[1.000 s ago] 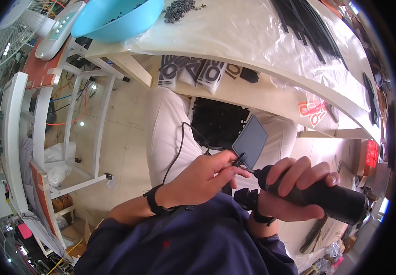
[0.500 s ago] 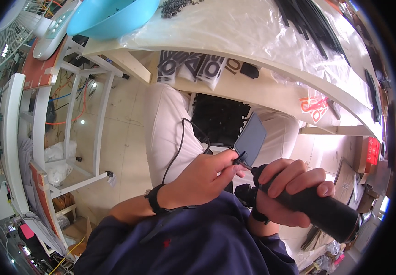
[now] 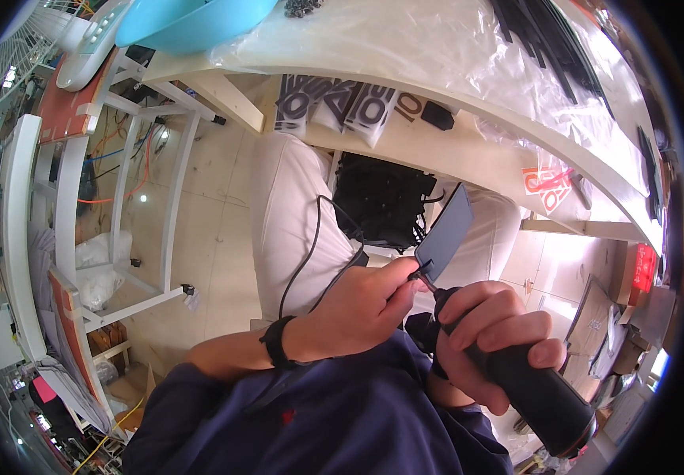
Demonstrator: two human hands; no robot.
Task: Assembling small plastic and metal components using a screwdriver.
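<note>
Over my lap, my left hand pinches the lower end of a flat grey-blue panel with rounded corners and a small black fitting at that end. My right hand is wrapped round a black cylindrical power screwdriver, tilted with its thin bit toward the fitting by my left fingertips. Whether the bit touches a screw is too small to tell. Beyond the panel, between my knees, sits a container of black parts. A black cable loops over my left thigh.
Ahead stands a plastic-covered table bearing a blue bowl, small dark parts and long black strips. Printed plastic bags lie on its lower shelf. A white metal frame and a fan are at left; cardboard is at right.
The screwdriver's rear end has swung down and toward me, so it tilts more steeply. The panel has turned slightly more edge-on and shifted a little right. Both hands keep their grips.
</note>
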